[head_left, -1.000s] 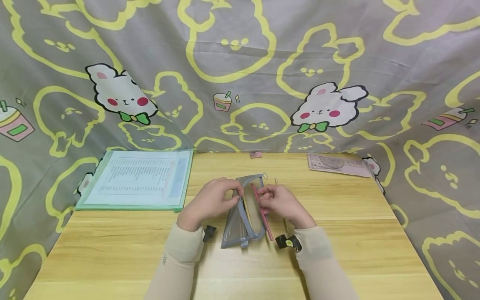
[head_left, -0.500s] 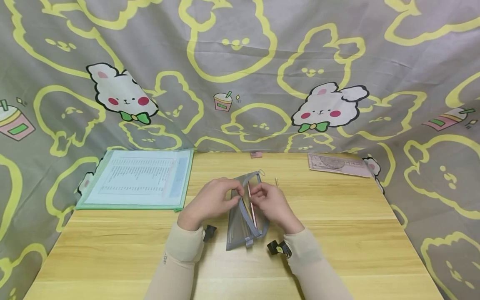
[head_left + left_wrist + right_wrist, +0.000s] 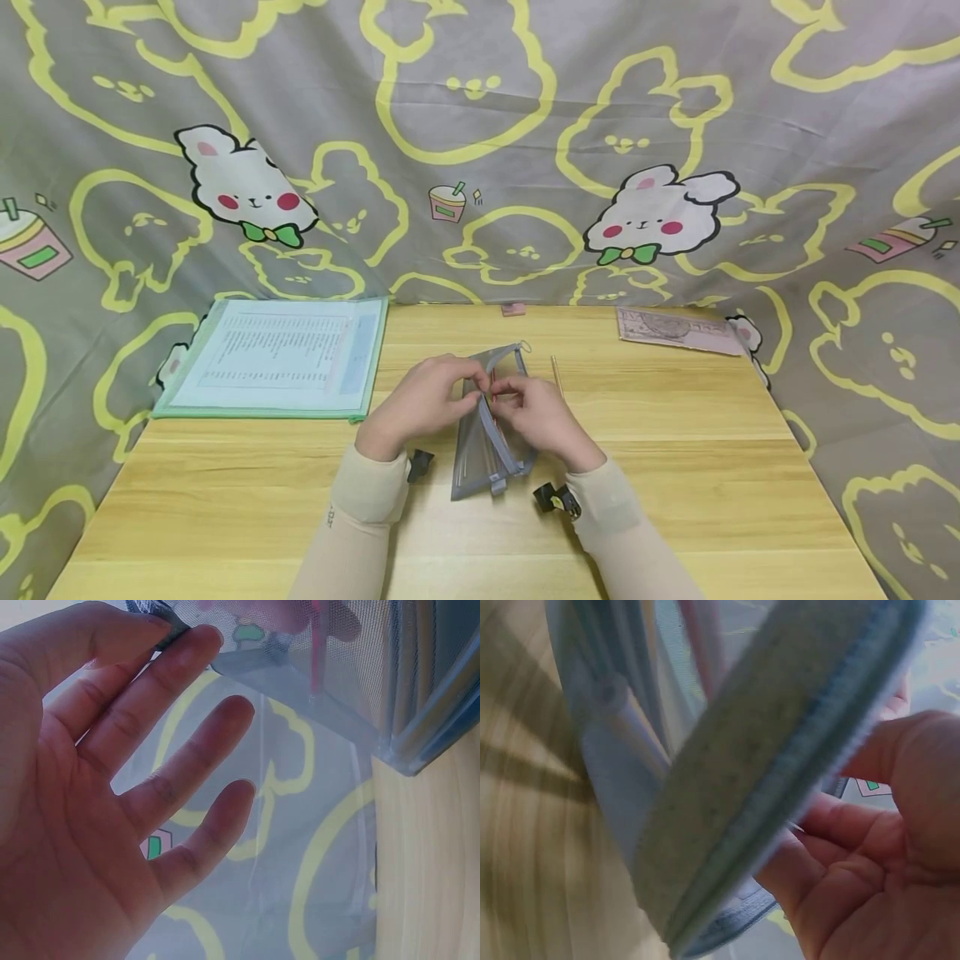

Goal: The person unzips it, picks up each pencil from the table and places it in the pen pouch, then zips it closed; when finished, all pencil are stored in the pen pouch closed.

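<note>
A grey mesh pencil pouch (image 3: 474, 458) stands with its zipped mouth spread apart in the middle of the table. My left hand (image 3: 431, 404) pinches one edge of that mouth between thumb and index finger, its other fingers spread. In the left wrist view a pink pencil (image 3: 316, 652) shows through the mesh, inside the pouch. Fingers of my right hand (image 3: 536, 412) are at the mouth and hold the pencil's upper part, mostly hidden. Several slim sticks lie inside the pouch too. A gold pencil (image 3: 557, 375) lies on the table right of my right hand.
A green-edged document folder (image 3: 277, 358) with a printed sheet lies at the left back. A printed purplish flat pouch (image 3: 678, 329) is at the right back. One small pink piece (image 3: 513, 309) sits by the patterned curtain (image 3: 510, 125) behind the wooden table (image 3: 225, 508).
My right hand has moved left to the pouch's mouth, and the pink pencil has gone from outside its right edge to inside. My left hand keeps its pinch; the pouch has shifted slightly.
</note>
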A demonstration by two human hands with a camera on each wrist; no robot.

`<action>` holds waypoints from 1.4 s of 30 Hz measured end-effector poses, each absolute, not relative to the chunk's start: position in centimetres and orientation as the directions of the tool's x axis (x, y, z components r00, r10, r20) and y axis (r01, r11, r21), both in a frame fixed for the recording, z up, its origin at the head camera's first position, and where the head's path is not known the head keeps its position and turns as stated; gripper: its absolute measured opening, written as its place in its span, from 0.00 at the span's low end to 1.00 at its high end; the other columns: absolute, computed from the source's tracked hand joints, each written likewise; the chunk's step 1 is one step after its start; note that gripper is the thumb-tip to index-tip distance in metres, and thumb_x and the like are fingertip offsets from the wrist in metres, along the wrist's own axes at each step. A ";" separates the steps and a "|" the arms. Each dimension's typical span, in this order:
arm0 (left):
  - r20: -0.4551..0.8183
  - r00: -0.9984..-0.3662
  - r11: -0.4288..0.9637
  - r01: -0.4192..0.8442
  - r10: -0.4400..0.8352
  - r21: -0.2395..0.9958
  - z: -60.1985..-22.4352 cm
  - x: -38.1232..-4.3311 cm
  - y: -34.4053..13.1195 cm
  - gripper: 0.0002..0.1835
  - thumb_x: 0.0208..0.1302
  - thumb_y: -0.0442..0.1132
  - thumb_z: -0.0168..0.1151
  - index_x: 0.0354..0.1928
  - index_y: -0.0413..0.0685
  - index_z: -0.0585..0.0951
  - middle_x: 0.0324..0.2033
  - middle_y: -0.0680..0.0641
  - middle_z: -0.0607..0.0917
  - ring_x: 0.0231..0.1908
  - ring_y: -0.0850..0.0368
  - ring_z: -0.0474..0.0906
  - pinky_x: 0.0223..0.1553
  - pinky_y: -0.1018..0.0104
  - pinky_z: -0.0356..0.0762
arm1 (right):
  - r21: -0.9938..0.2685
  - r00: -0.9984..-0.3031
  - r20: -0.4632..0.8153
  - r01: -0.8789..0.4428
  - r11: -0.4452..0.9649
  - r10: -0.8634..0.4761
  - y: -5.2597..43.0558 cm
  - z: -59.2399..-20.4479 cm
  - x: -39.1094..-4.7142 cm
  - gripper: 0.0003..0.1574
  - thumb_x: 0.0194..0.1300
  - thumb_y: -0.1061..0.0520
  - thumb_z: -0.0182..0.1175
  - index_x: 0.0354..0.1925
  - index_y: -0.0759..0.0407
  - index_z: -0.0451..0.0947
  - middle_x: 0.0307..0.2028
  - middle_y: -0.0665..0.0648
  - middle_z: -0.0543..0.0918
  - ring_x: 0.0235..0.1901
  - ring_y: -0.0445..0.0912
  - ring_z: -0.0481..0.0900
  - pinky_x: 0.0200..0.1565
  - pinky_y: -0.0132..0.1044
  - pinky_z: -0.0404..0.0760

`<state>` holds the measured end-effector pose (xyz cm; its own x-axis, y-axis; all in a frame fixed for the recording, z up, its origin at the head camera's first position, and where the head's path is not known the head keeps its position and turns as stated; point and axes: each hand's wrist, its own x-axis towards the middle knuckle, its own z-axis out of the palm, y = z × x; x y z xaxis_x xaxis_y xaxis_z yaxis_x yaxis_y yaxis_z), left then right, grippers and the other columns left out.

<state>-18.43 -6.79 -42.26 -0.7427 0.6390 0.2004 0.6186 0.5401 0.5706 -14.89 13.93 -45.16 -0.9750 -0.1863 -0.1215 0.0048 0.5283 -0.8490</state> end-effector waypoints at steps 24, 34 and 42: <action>0.188 -0.744 0.554 0.619 0.642 0.557 -42.1 -18.2 -6.6 0.06 0.69 0.34 0.67 0.42 0.54 0.86 0.40 0.56 0.90 0.46 0.50 0.87 0.52 0.52 0.83 | -0.655 -0.999 -0.048 0.026 0.755 -0.007 22.5 -45.4 -16.7 0.26 0.74 0.56 0.64 0.65 0.67 0.77 0.60 0.68 0.84 0.51 0.60 0.89 0.50 0.53 0.88; 0.197 -0.743 0.553 0.623 0.640 0.553 -42.2 -18.2 -6.7 0.06 0.69 0.34 0.68 0.41 0.56 0.86 0.40 0.57 0.90 0.46 0.51 0.87 0.52 0.53 0.83 | -0.587 -0.998 -0.052 0.058 0.808 0.033 22.5 -47.3 -17.4 0.44 0.71 0.57 0.65 0.76 0.72 0.59 0.63 0.77 0.76 0.55 0.67 0.81 0.63 0.65 0.77; 0.194 -0.742 0.554 0.624 0.642 0.551 -42.2 -18.3 -6.7 0.06 0.69 0.34 0.68 0.42 0.55 0.86 0.40 0.57 0.90 0.46 0.50 0.87 0.52 0.53 0.83 | -0.593 -0.997 -0.062 0.067 0.802 0.037 22.2 -48.3 -17.6 0.44 0.69 0.56 0.65 0.75 0.70 0.61 0.58 0.72 0.79 0.51 0.63 0.81 0.61 0.63 0.78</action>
<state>-18.27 -6.69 -42.19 -0.7416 0.6420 0.1944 0.6240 0.5539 0.5512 -17.58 22.23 -48.31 -0.9974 0.0372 -0.0618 0.0667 0.8022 -0.5933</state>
